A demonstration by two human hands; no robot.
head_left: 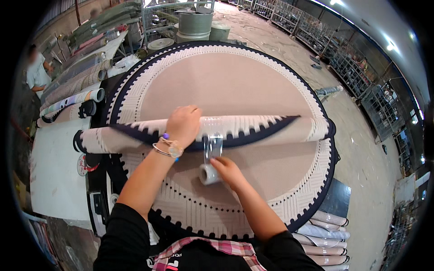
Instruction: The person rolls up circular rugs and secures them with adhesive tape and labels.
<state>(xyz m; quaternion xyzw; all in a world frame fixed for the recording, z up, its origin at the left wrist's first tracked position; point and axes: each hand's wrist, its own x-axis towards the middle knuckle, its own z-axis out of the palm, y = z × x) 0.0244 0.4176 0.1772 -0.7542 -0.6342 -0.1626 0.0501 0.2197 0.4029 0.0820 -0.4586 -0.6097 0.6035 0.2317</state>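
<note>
Stacked round rugs [226,81], beige with a pale patterned band and a scalloped navy rim, are spread flat as the work surface. At their near edge, a pink checked cloth [226,246] is worn over black clothing. A roll of clear tape [208,175] is held above the rugs by the right hand [227,170], thumb and fingers closed at its upper edge. From it a clear strip [213,147] is stretched up to the rolled rug [253,131], which is laid crosswise over the middle of the stack. On top of that roll the left hand [184,123] is rested, fingers bent toward the far side; whether anything is pinched cannot be told.

More rolls [323,241] are piled by the near right rim. To the left, a white table [58,174] is seen, with a row of rolls [79,83] beyond. Past the far rim, greyish drums [194,27] are stood. Wire cages [294,28] are ranged across the concrete floor [366,189], under bright lamps [390,46].
</note>
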